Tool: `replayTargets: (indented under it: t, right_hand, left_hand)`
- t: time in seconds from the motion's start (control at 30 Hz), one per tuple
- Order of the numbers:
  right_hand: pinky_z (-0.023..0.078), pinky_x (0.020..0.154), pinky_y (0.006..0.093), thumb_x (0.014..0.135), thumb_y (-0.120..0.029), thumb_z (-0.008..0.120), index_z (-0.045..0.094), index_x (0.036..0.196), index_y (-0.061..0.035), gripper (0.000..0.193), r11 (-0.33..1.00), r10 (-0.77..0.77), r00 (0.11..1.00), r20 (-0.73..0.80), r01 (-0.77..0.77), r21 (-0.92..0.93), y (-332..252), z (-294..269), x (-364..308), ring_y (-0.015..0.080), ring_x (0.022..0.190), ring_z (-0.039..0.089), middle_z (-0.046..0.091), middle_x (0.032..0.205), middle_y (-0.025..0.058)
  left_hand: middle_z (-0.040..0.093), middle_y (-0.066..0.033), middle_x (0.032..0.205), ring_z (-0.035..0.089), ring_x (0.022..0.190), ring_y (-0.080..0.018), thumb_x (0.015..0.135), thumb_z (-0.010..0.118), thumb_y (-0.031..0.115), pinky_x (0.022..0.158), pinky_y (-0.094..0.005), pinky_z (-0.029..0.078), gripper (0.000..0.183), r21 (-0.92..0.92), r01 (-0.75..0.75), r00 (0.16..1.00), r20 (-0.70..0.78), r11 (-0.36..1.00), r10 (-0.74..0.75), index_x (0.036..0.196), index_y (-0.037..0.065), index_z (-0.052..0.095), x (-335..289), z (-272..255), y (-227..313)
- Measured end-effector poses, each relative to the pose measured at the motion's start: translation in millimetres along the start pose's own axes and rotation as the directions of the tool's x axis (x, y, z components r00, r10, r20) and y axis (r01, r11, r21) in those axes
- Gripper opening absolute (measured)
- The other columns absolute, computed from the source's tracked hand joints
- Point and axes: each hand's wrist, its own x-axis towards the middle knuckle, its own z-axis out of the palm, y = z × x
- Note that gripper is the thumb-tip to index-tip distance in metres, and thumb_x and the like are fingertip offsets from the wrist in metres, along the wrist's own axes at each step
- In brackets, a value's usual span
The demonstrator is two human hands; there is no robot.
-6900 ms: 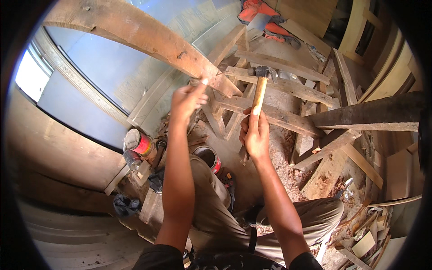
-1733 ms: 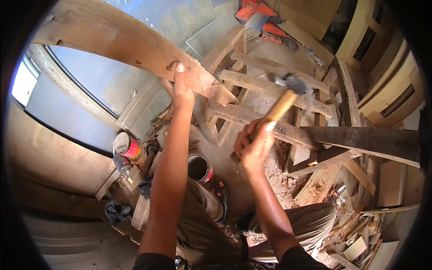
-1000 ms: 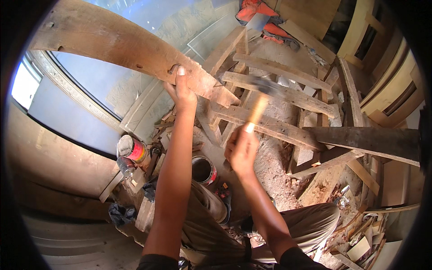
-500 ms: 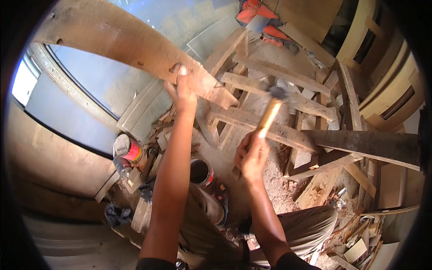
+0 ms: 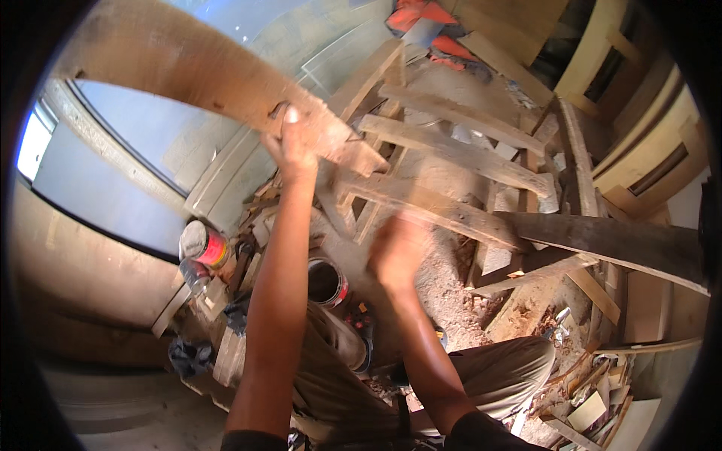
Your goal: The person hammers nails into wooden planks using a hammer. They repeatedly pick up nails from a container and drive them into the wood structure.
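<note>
A long wooden plank (image 5: 188,64) slants down from the upper left, its rough, broken-looking end toward the middle. My left hand (image 5: 292,146) is closed around its lower edge near that end, thumb on the face. My right hand (image 5: 397,252) is a closed fist, smeared by motion, to the right of and below the plank's end. Its hammer (image 5: 436,177) shows only as a faint blur above the fist; the half-second-old head view shows the wooden handle and dark head clearly. A thin dark mark lies near the plank's end; I cannot tell what it is.
A wooden frame of beams (image 5: 459,154) lies ahead to the right, with a dark board (image 5: 602,242) across it. An open can (image 5: 328,282) stands by my leg and a red-labelled can (image 5: 204,244) at left. Wood scraps (image 5: 590,406) litter the lower right.
My right hand has shifted slightly left and up, and the hammer has gone from plainly visible to a blur. My left hand still grips the plank; the whole view has shifted a little.
</note>
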Motion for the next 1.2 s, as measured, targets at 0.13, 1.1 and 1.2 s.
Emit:
replayTargets:
  t: [0.13,1.1,1.2]
  right_hand:
    - [0.023,0.032,0.0255,0.102,-0.054,0.034,0.042,0.074,-0.0110,0.052,0.893,0.397,0.910,0.122,-0.352,-0.280,2.2,-27.7,-4.7,0.0085,0.035,0.029,0.036,0.052,-0.0018]
    - [0.024,0.031,0.0274,0.096,-0.067,0.031,0.042,0.075,-0.0116,0.060,0.948,0.317,0.921,0.227,-0.317,-0.037,-24.5,5.3,6.5,0.0093,0.035,0.027,0.032,0.049,-0.0034]
    - [0.023,0.031,0.0306,0.090,-0.079,0.021,0.041,0.075,-0.0122,0.071,0.740,0.012,0.989,0.146,-0.107,0.664,-49.7,-6.2,3.8,0.0125,0.033,0.026,0.031,0.047,-0.0021]
  left_hand:
    - [0.062,-0.0193,0.090,0.063,0.083,-0.0290,0.085,0.056,0.038,0.077,-0.0394,0.052,0.050,-0.045,-0.001,1.000,0.029,0.999,0.003,0.108,-0.007,0.053,2.8,-0.1,3.9]
    - [0.059,-0.0104,0.098,0.057,0.088,-0.0191,0.085,0.065,0.031,0.080,-0.0332,0.048,0.043,-0.139,0.048,0.997,-0.050,0.989,-0.055,0.104,-0.007,0.057,0.7,-6.7,-3.0]
    - [0.060,-0.0111,0.099,0.057,0.089,-0.0195,0.085,0.064,0.032,0.080,-0.0332,0.048,0.045,-0.141,0.039,0.999,-0.030,0.989,-0.044,0.106,-0.007,0.057,-1.5,-6.6,-1.6]
